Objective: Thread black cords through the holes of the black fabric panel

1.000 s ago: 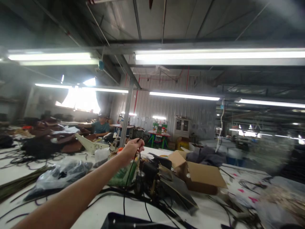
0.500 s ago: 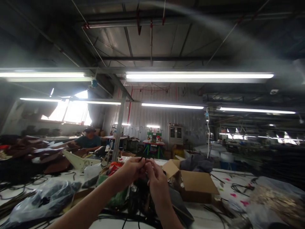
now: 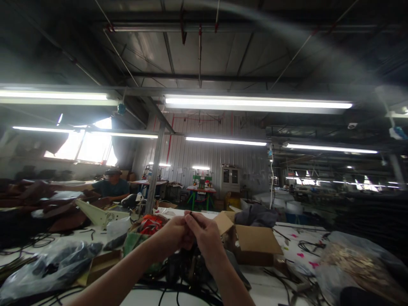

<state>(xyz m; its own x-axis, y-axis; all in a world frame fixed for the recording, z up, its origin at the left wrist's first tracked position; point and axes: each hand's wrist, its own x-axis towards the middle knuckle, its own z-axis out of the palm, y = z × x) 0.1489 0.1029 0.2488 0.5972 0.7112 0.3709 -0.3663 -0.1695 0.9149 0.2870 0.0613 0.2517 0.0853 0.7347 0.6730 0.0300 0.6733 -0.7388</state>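
Observation:
My left hand [image 3: 176,233] and my right hand [image 3: 203,231] meet in front of me, above the cluttered table. Their fingers are closed together on a small dark piece [image 3: 190,213], mostly hidden by the fingertips and too small to name. Below the hands lie a dark heap [image 3: 181,267] and black cords [image 3: 149,284] on the white tabletop. An open cardboard box [image 3: 258,242] stands just right of my right hand. Left of my left wrist is a bag or box with bright red material [image 3: 151,224] in it.
A clear plastic bag [image 3: 47,265] lies at the left, and another bag holding many small tan pieces [image 3: 353,263] at the right. A co-worker [image 3: 111,185] sits at the far left. Behind the table rises a metal post [image 3: 154,182]. Dark cloth [image 3: 256,215] lies behind the box.
My hands have drawn closer together, the right fingers now pressing over the left ones. The view has turned slightly, so the surroundings sit a little farther left.

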